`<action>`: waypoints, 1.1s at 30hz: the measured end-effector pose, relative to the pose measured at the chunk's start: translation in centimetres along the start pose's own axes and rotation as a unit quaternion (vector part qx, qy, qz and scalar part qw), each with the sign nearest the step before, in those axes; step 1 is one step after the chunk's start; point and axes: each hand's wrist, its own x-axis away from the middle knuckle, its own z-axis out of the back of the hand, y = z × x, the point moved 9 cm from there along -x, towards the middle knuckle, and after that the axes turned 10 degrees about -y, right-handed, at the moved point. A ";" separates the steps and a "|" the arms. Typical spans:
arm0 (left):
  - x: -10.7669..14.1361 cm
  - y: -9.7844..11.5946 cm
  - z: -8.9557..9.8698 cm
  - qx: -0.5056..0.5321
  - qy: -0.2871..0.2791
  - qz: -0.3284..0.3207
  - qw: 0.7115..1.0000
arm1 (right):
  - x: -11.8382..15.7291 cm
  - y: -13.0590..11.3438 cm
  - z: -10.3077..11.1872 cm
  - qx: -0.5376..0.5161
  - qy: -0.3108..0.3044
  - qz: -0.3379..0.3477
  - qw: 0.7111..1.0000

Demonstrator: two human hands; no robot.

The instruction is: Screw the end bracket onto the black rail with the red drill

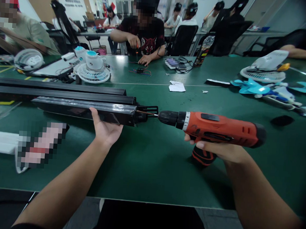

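Note:
My left hand [106, 129] grips a long black bar-shaped housing [85, 107] from the near side, thumb on its front face and fingers beneath. At the housing's right end a black bracket [153, 109] and a round black fitting [142, 117] stick out. A red cordless drill [217, 127] is in my right hand [218, 149], which wraps round its handle. The drill lies level, its black chuck [168, 118] pointing left. Its bit reaches the bracket end of the housing; the exact contact point is too small to tell.
Two more black bars [57, 94] lie behind the held one. White fan parts [93, 72] stand at back left; blue fan blades [251, 87] are piled at right. A phone [44, 143] lies at near left. Across the table a person [145, 37] works with a screwdriver.

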 end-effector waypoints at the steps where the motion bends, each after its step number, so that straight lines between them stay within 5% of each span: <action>1: 0.0 0.0 -0.1 -0.002 0.001 -0.001 1.000 | 0.0 -0.1 0.0 -0.001 -0.001 0.003 1.000; 33: 0.5 0.0 -0.7 -0.014 -0.001 0.001 1.000 | -0.1 -0.3 -0.3 0.013 -0.014 0.021 1.000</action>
